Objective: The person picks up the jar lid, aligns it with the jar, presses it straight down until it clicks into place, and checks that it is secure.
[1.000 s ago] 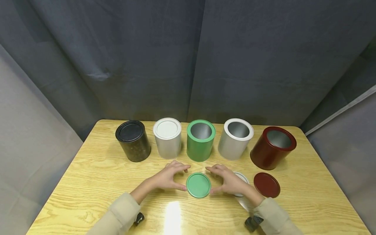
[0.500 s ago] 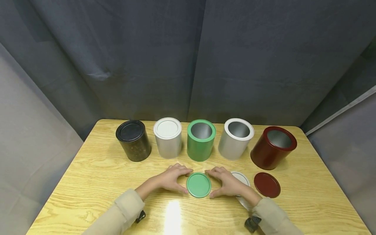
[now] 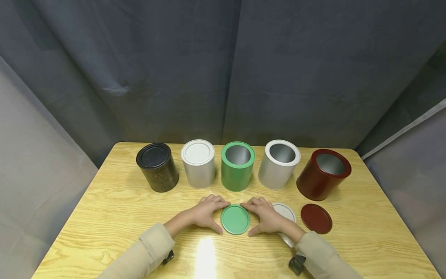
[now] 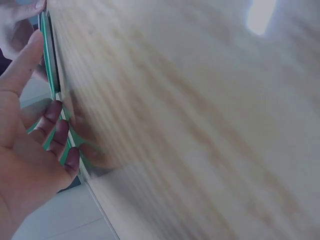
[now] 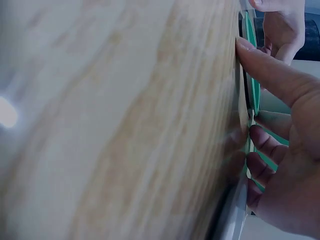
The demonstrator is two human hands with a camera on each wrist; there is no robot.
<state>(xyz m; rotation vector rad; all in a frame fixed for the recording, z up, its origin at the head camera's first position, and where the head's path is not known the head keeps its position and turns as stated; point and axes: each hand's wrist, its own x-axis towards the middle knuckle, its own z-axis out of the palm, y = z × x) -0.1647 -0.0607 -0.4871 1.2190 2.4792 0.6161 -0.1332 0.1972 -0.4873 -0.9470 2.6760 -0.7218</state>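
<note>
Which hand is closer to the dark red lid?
Right. The right hand is left of the dark red lid; the left hand is farther left, beyond the green lid.

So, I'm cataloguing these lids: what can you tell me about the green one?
The green lid is a round, light-green disc with a narrow raised rim around a smooth face. It could be painted metal or plastic; I can't tell. It lies flat on the wood-grained table, on the person's side of the open green can. The left hand and right hand curve around opposite sides of it; whether either touches its edge is unclear.
</note>
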